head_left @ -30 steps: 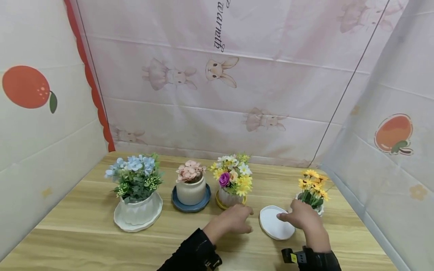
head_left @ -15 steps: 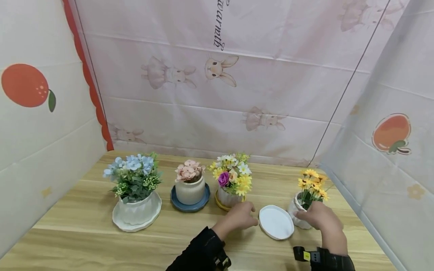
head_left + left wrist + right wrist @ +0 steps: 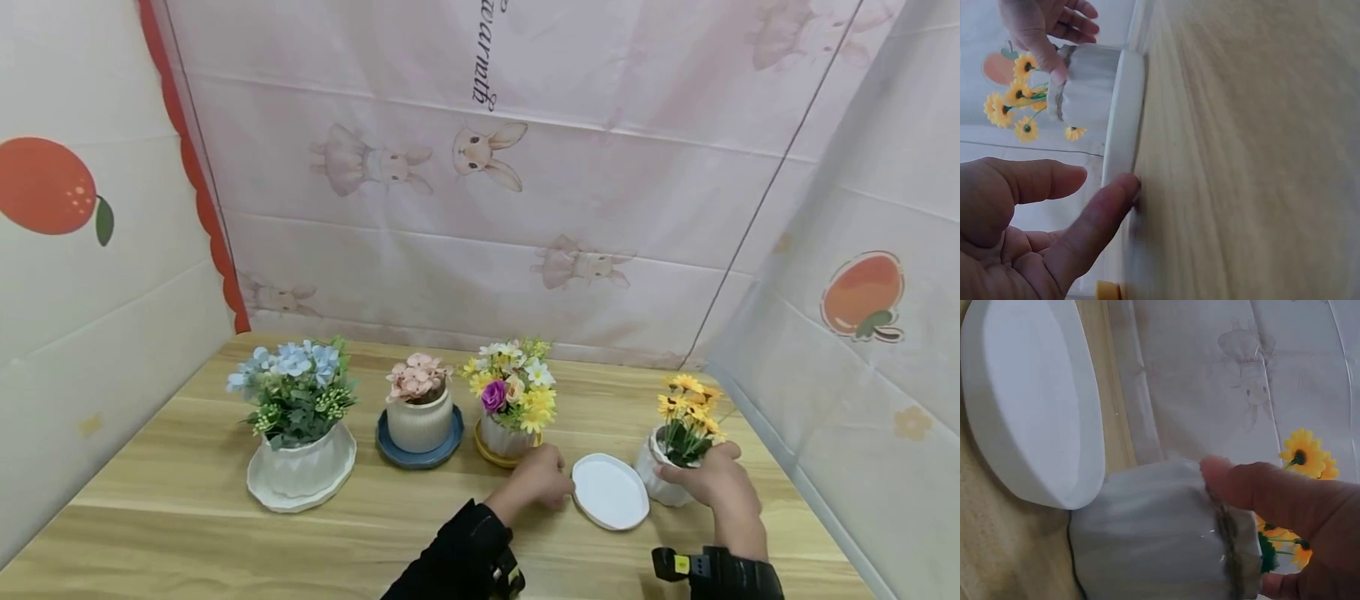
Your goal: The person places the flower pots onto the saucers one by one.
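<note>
A white saucer (image 3: 610, 492) lies flat on the wooden table. My left hand (image 3: 536, 479) is at its left edge; in the left wrist view a fingertip (image 3: 1124, 184) meets the saucer's rim near the tabletop, while the thumb (image 3: 1054, 181) stays apart above. Right beside the saucer stands a white ribbed flowerpot (image 3: 662, 483) with yellow artificial daisies (image 3: 688, 404). My right hand (image 3: 712, 483) grips this pot by its rim. Its thumb (image 3: 1235, 481) presses the near rim in the right wrist view, and the other fingers are mostly hidden behind the pot.
Three other potted flowers stand leftward on saucers: blue ones (image 3: 296, 400) on a white saucer (image 3: 270, 500), pink ones (image 3: 418, 379) on a blue saucer (image 3: 417, 460), and a mixed bunch (image 3: 513, 387) on a yellow saucer (image 3: 495, 457). Printed cloth walls (image 3: 390, 275) enclose the table.
My right hand has moved right from over the saucer to the daisy pot's rim. My left hand has slid right to the saucer's edge. The saucer looks nearly unmoved.
</note>
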Action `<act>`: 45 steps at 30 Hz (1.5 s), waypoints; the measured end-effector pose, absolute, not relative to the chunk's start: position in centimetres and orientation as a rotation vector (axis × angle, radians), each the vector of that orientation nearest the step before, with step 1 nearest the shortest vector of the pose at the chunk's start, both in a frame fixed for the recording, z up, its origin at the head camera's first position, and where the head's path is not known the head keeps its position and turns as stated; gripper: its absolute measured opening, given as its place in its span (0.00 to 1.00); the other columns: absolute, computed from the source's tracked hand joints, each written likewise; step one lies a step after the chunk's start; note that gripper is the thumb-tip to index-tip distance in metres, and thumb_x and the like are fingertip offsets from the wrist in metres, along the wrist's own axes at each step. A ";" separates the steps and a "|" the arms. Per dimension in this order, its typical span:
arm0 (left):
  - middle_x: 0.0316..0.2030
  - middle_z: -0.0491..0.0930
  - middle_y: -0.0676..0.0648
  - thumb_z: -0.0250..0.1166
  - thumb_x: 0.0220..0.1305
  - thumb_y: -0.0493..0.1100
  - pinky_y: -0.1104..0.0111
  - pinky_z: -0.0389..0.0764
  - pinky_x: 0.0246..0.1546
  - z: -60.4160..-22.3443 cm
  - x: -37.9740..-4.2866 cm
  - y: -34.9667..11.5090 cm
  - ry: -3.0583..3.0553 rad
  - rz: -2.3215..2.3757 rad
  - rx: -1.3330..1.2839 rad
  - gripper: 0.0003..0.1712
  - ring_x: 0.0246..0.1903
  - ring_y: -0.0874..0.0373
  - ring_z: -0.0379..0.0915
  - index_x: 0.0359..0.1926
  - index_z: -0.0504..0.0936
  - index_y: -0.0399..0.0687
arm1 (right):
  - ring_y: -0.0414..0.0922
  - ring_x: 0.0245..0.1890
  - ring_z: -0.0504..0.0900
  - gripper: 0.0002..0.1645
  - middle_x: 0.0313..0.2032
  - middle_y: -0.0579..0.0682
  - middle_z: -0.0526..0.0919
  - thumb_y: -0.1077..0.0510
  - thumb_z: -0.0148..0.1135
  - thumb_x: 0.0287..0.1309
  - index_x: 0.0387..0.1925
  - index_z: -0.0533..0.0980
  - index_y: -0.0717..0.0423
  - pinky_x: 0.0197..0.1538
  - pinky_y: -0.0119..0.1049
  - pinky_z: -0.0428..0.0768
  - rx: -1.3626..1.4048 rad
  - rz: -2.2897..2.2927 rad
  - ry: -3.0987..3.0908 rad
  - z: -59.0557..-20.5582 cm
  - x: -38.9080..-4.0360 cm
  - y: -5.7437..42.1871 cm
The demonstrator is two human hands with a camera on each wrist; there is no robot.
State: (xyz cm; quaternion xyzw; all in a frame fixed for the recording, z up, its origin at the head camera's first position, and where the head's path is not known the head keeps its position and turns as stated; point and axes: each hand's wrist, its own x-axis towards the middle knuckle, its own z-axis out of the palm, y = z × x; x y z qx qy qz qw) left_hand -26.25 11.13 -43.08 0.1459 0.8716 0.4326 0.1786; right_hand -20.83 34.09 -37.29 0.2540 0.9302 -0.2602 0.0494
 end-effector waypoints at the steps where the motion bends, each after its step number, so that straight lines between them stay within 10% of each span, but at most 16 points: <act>1: 0.07 0.66 0.51 0.64 0.49 0.31 0.75 0.63 0.09 -43.2 -26.3 11.3 2.470 1.224 0.401 0.24 0.08 0.61 0.69 0.12 0.57 0.49 | 0.74 0.46 0.68 0.70 0.44 0.85 0.63 0.33 0.70 0.38 0.52 0.42 0.84 0.42 0.61 0.71 0.777 -0.822 2.829 -37.6 -20.9 34.3; 12: 0.06 0.74 0.47 0.61 0.49 0.27 0.71 0.76 0.12 -43.5 -25.7 12.6 2.449 1.275 0.362 0.13 0.08 0.58 0.74 0.12 0.73 0.38 | 0.75 0.58 0.53 0.81 0.57 0.86 0.50 0.31 0.69 0.38 0.60 0.31 0.86 0.57 0.62 0.60 0.598 -1.045 2.824 -39.8 -22.1 35.4; 45: 0.07 0.73 0.45 0.59 0.54 0.26 0.71 0.76 0.12 -43.1 -27.1 13.9 2.457 1.204 0.304 0.08 0.09 0.57 0.74 0.22 0.70 0.35 | 0.76 0.57 0.55 0.75 0.54 0.87 0.52 0.37 0.69 0.43 0.60 0.31 0.86 0.57 0.61 0.61 0.652 -1.076 2.801 -39.8 -22.3 35.1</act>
